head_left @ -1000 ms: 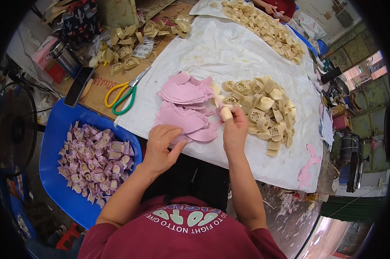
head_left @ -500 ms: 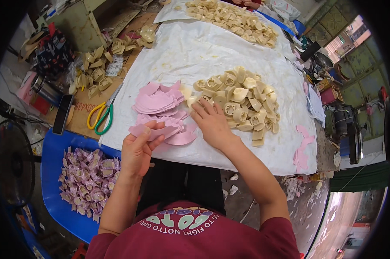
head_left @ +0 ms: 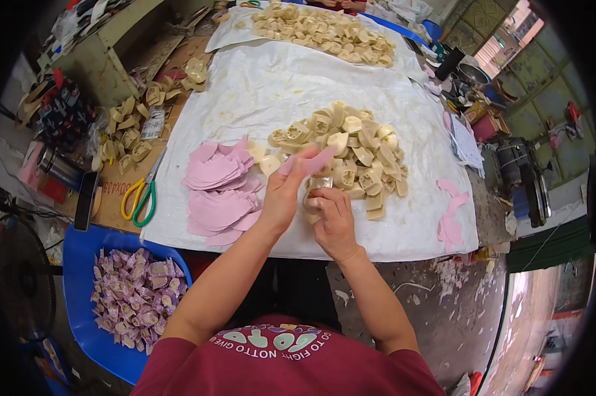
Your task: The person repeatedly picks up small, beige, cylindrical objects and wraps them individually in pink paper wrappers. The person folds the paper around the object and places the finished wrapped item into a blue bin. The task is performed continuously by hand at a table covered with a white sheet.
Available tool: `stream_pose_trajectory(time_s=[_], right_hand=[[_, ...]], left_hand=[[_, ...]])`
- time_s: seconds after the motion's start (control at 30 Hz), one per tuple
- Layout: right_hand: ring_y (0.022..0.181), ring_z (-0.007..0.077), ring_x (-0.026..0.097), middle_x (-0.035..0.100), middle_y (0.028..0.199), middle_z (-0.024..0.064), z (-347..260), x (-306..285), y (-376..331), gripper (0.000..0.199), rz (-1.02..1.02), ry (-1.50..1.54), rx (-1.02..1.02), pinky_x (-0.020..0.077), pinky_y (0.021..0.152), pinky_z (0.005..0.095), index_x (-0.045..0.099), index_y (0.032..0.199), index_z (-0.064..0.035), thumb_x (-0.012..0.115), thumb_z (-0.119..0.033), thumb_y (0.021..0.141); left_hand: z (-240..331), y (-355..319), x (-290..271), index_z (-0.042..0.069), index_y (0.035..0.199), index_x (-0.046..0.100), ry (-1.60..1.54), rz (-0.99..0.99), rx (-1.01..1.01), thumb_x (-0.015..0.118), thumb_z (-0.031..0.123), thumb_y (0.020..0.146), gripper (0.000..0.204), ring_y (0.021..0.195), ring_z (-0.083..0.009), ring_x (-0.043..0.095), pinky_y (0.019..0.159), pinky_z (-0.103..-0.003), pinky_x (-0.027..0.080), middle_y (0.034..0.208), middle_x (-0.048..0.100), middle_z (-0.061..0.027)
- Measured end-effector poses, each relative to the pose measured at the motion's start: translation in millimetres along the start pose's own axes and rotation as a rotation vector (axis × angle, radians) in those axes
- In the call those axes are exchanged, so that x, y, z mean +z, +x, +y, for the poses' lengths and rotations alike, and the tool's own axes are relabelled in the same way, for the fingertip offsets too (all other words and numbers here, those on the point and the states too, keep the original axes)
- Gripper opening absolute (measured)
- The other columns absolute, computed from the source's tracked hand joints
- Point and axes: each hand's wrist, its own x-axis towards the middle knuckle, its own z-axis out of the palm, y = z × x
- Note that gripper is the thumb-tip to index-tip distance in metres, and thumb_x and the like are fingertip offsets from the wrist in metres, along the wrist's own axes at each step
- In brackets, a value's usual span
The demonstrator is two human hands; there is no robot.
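Observation:
My left hand [head_left: 286,198] is raised over the white-covered table, its fingers closed on a curved pink sheet piece [head_left: 319,161]. Just right of it, my right hand [head_left: 335,223] is wrapped round a beige plastic shoe heel [head_left: 312,202], mostly hidden by the fingers. Behind both hands spreads a heap of similar beige heels [head_left: 361,155], some showing hollow, ribbed ends. Left of my left hand lie stacks of pink pieces [head_left: 213,175], cut in curved shapes and overlapping.
Yellow-and-green-handled scissors [head_left: 141,198] lie at the table's left edge by a phone [head_left: 86,201]. A blue tub [head_left: 80,297] of pink-covered pieces stands lower left. More heels [head_left: 324,33] cover the far end, where another person's hands show. Pink strips [head_left: 451,214] lie right.
My right hand has drawn a heel from the heap toward me. My left hand has carried the pink piece right, away from the stacks. The view has shifted slightly.

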Motion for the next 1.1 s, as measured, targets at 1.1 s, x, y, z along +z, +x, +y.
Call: stream_pose_trajectory(time_s=[1.1], right_hand=[[0.089,0.0232,0.065,0.066,0.101,0.0149,-122.1,-23.8,25.7,0.030,0.100,0.646,0.326,0.0524,0.080,0.0315,0.059,0.105,-0.0009,0.069,0.004,0.078]], left_hand=[[71.3,-103.0,-28.8,-0.005,0.124,0.052,-0.382,0.228,-0.151,0.047,0.024,0.100,0.038,0.113,-0.0254,0.059,0.096,-0.036,0.050,0.122,0.059,-0.0193]])
